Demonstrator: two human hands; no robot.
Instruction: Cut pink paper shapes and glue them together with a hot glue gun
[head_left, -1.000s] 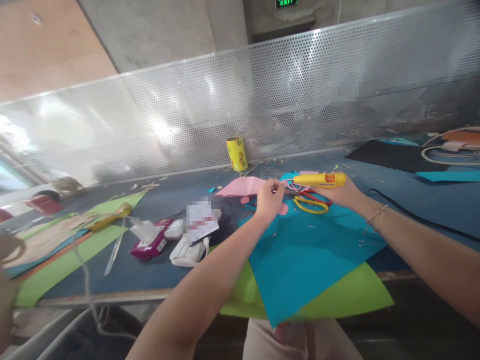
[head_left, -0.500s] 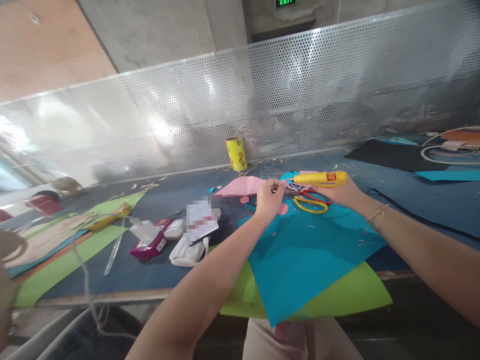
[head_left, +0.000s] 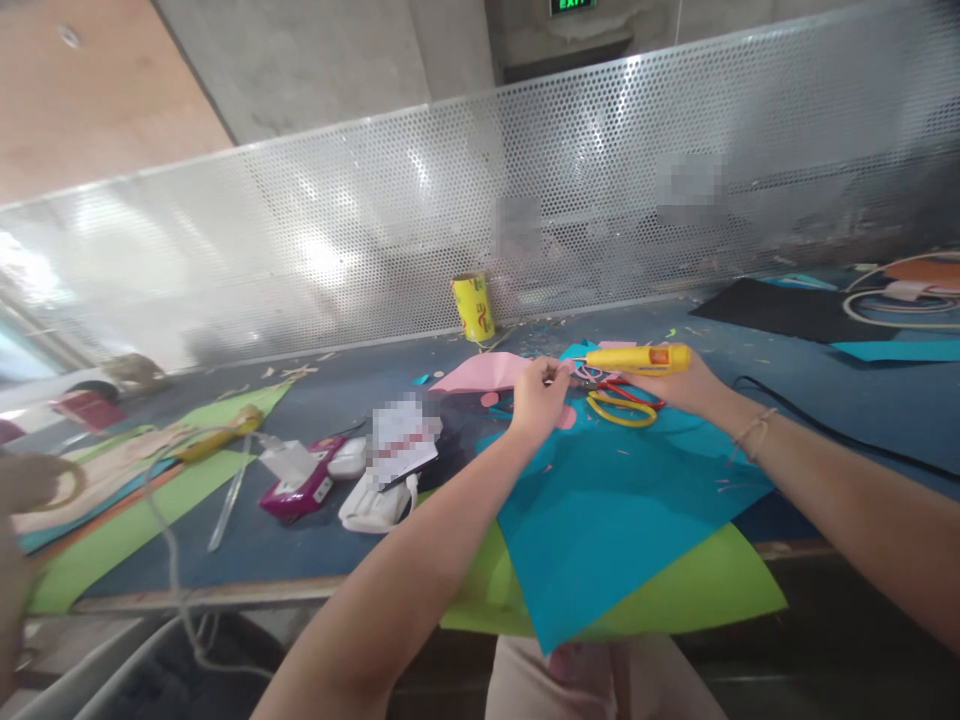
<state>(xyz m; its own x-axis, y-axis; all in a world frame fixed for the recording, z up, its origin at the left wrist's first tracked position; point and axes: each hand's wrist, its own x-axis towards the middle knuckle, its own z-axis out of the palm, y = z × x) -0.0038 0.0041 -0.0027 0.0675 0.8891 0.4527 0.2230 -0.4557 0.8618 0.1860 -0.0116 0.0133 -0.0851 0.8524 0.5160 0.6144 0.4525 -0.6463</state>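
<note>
My right hand (head_left: 694,385) is closed around a yellow hot glue gun (head_left: 630,360), whose nozzle points left. Its tip is close to the fingertips of my left hand (head_left: 538,405), which pinch a small pink piece (head_left: 564,370) mostly hidden by the fingers. Scissors with yellow and red handles (head_left: 621,412) lie just below the glue gun. Beside my left hand are a folded pink sheet (head_left: 480,374) and small pink discs (head_left: 490,399). Under my hands a blue sheet (head_left: 615,520) overlaps a lime green sheet (head_left: 712,590) that hangs past the table edge.
Left of my arm are a purple power strip (head_left: 300,497), white chargers (head_left: 371,510) and a blurred-out packet. Farther left, another person's arm (head_left: 19,500) reaches near a second yellow glue gun (head_left: 217,437). A yellow can-like roll (head_left: 473,308) stands by the perforated metal screen (head_left: 360,230).
The glue gun has shifted very slightly left and down. At the far left the other person's hand has moved a little. My left hand has stayed in place.
</note>
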